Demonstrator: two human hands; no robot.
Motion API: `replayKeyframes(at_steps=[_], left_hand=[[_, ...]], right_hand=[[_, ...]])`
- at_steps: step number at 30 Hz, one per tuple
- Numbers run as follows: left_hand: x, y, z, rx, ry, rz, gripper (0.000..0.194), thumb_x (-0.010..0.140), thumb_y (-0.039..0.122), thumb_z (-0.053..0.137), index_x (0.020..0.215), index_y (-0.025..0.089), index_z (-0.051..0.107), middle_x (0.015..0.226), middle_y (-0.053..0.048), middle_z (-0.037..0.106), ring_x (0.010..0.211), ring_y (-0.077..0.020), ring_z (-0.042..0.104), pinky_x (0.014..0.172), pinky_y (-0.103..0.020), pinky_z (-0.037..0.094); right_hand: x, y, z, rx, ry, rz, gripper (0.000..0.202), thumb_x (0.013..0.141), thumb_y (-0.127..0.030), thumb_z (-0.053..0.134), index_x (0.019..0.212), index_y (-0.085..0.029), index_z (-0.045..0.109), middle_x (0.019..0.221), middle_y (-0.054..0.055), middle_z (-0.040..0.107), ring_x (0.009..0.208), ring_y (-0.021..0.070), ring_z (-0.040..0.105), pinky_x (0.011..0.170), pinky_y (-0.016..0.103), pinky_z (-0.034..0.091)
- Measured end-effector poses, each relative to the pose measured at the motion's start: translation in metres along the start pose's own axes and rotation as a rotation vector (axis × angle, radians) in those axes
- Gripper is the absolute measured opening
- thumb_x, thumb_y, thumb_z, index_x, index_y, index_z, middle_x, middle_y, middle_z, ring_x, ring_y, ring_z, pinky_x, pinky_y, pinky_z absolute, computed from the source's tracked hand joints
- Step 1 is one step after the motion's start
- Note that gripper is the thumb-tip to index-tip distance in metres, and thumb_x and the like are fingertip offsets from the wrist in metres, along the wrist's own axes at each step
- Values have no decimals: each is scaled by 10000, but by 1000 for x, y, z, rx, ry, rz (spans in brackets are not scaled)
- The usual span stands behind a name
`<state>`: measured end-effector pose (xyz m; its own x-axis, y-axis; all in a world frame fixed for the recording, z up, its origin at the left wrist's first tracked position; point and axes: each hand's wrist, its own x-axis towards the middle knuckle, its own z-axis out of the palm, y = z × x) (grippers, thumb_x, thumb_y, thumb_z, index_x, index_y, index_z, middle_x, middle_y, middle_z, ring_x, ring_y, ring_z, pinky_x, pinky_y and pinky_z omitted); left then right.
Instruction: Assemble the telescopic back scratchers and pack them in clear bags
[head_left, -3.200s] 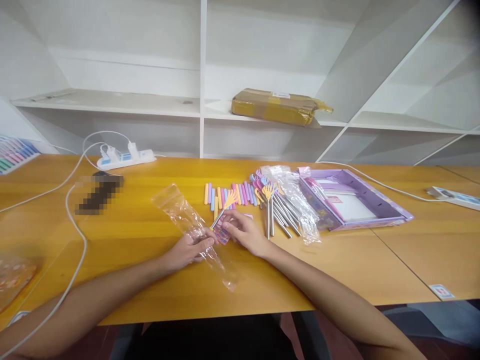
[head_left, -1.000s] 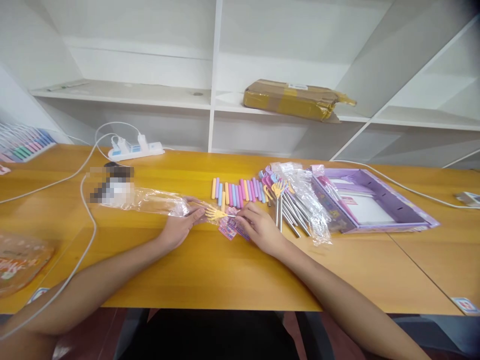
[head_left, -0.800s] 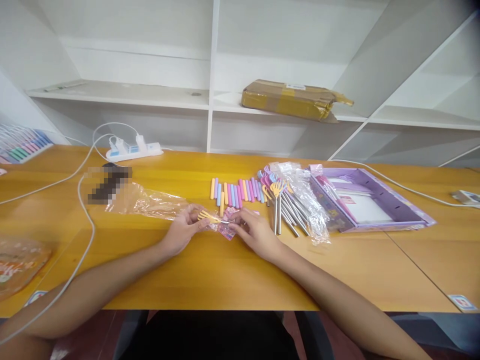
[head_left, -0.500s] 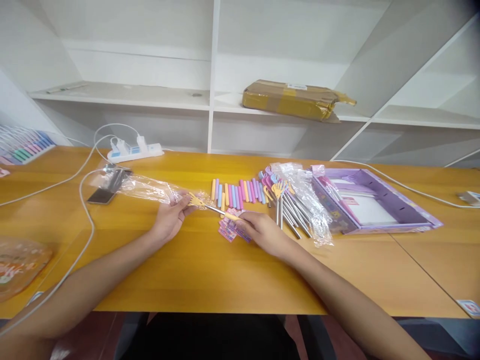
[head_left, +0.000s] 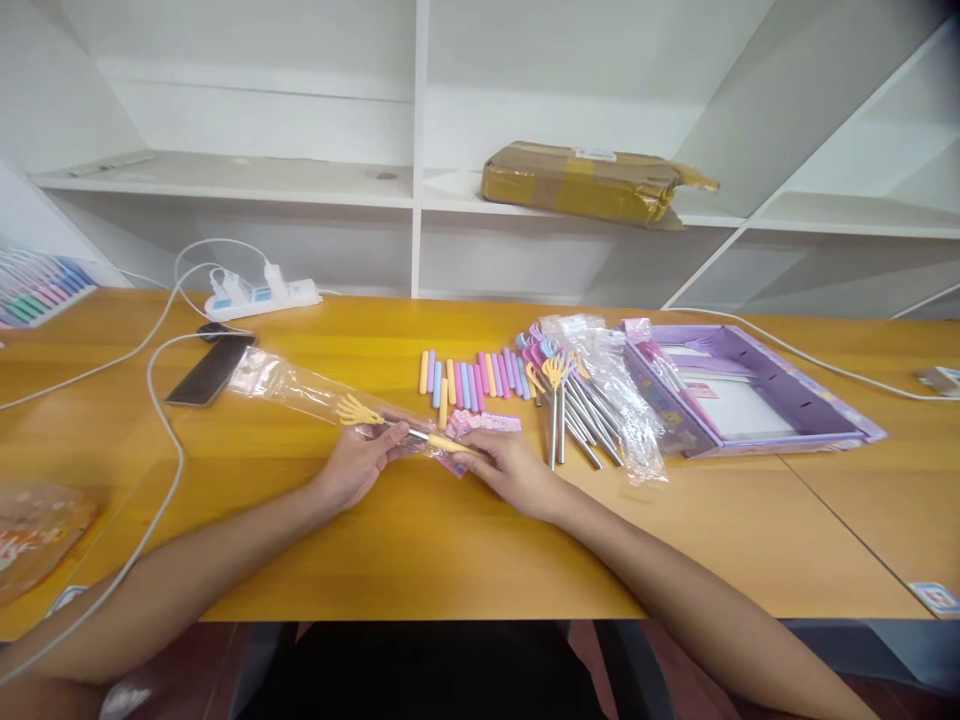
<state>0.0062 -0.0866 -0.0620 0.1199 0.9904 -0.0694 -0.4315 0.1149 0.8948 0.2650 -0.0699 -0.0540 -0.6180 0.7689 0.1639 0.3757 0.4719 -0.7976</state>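
Note:
A yellow back scratcher (head_left: 358, 411) with a hand-shaped head and a metal rod lies slanted between my hands, its head inside a long clear plastic bag (head_left: 296, 385). My left hand (head_left: 360, 462) is closed around the rod and the bag near the head. My right hand (head_left: 504, 470) pinches the yellow handle at the other end. Printed cards (head_left: 495, 424) lie just beyond my right hand, partly covered. Behind them are rows of pink, purple, blue and yellow handles (head_left: 480, 383). A pile of back scratchers without coloured handles (head_left: 574, 410) is to the right.
Clear bags (head_left: 637, 420) lie beside the pile, against a purple display box (head_left: 817, 400). A phone (head_left: 212, 370), a power strip (head_left: 266, 300) and a white cable (head_left: 176, 430) are at left. A taped carton (head_left: 577, 185) sits on the shelf above.
The back scratcher's head has moved left and deeper into the bag. My left hand has shifted from the head onto the rod, and my right hand has moved slightly left with the handle.

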Motion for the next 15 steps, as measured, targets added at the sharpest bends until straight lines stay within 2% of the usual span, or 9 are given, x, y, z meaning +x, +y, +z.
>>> replayKeyframes(at_steps=[3, 5, 10, 13, 15], left_hand=[[7, 3, -7, 12, 46, 55, 335, 844, 436, 895, 953, 126, 831, 1092, -138, 829, 995, -228, 785, 899, -325, 662], [12, 6, -13, 9, 82, 66, 355, 860, 458, 878, 951, 118, 836, 1104, -142, 827, 940, -199, 784, 847, -278, 660], [15, 8, -16, -19, 71, 39, 348, 846, 439, 894, 944, 113, 823, 1080, -136, 829, 891, -188, 782, 783, -260, 665], [6, 1, -8, -13, -24, -15, 351, 824, 424, 914, 961, 122, 800, 1043, -126, 830, 787, -188, 778, 762, -318, 677], [-3, -8, -2, 0, -120, -60, 354, 822, 408, 917, 1010, 139, 784, 1055, -124, 827, 810, -219, 791, 768, -362, 680]], right_hand=[[0, 3, -3, 206, 31, 62, 359, 1036, -526, 622, 1258, -249, 676, 881, 17, 703, 732, 169, 594, 682, 301, 482], [0, 7, -5, 374, 38, 102, 387, 1011, -520, 660, 1280, -243, 650, 884, 3, 682, 707, 146, 588, 640, 277, 476], [3, 14, -10, 618, -29, 143, 380, 903, -463, 807, 1166, -205, 714, 952, 38, 754, 780, 161, 689, 672, 290, 510], [6, 14, -5, 689, -31, 155, 357, 792, -435, 910, 949, -200, 691, 910, 39, 771, 779, 182, 720, 688, 314, 548], [6, 12, 2, 697, -4, 157, 427, 701, -400, 976, 875, -210, 636, 853, 2, 730, 746, 166, 698, 702, 318, 569]])
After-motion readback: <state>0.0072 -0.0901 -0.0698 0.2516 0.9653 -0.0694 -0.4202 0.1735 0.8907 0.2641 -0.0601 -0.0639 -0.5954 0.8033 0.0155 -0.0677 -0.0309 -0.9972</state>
